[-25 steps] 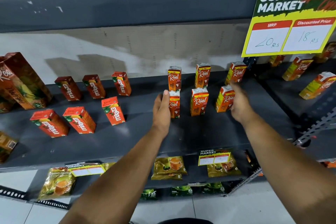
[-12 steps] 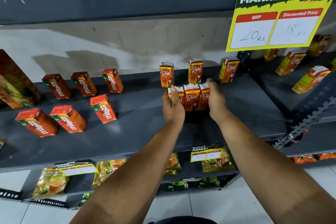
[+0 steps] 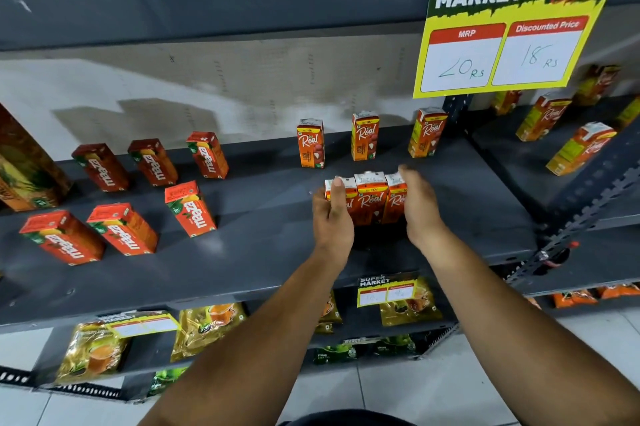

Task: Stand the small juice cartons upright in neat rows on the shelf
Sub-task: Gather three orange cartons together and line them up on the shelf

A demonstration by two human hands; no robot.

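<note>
Three small orange Real juice cartons (image 3: 372,197) stand upright, pressed side by side in a tight front row on the grey shelf (image 3: 263,252). My left hand (image 3: 332,221) clasps the left end of that row, thumb across the left carton's face. My right hand (image 3: 420,207) presses flat against the right end. Behind them three more Real cartons (image 3: 364,136) stand upright in a spaced back row. To the left, red Maaza cartons (image 3: 152,162) form a back row and another Maaza row (image 3: 121,228) sits nearer the front, all looking tilted.
A large juice carton (image 3: 24,166) stands at the shelf's far left. A yellow price sign (image 3: 509,27) hangs above right. The neighbouring right shelf (image 3: 519,162) holds more cartons. Tea pouches (image 3: 207,328) fill the lower shelf. Slotted metal uprights (image 3: 588,211) run at right.
The three front Real cartons, spaced apart a second ago, have been pushed together between my hands. Since half a second ago the hands have barely moved.
</note>
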